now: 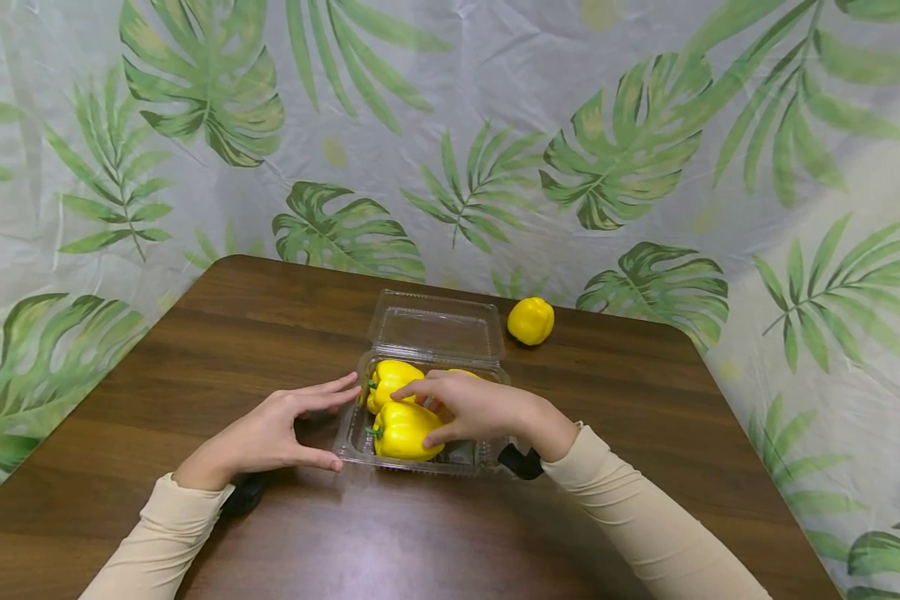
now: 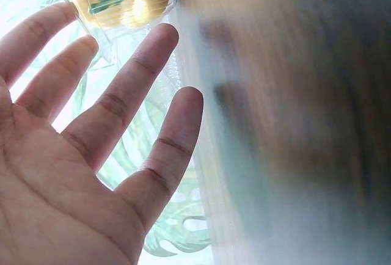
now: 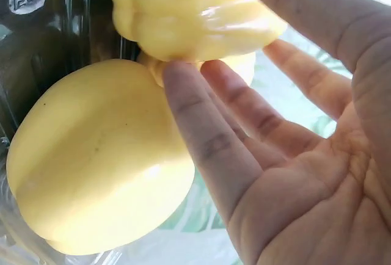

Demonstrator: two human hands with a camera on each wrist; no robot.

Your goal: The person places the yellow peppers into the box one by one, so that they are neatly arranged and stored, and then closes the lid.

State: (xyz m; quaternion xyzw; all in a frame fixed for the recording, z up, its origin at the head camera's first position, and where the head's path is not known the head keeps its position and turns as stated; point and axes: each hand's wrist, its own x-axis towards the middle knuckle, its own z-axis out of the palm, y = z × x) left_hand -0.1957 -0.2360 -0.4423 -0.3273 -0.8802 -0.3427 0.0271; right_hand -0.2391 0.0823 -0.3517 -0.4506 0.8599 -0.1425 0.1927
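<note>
A clear plastic clamshell box holds several yellow bell peppers. My right hand reaches into it and holds the front yellow bell pepper, thumb on one side and fingertips on the other. Behind that one lies another bell pepper, its green stem facing left. A further pepper is mostly hidden by my right hand in the head view; a large smooth pepper fills the lower left of the right wrist view. At the box's left edge my left hand has its fingers extended and spread, fingertips close to the wall.
The box's transparent lid is folded back, away from me. Right of the lid, near the far table edge, stands a lone yellow bell pepper. The brown wooden table reaches to a leaf-patterned curtain.
</note>
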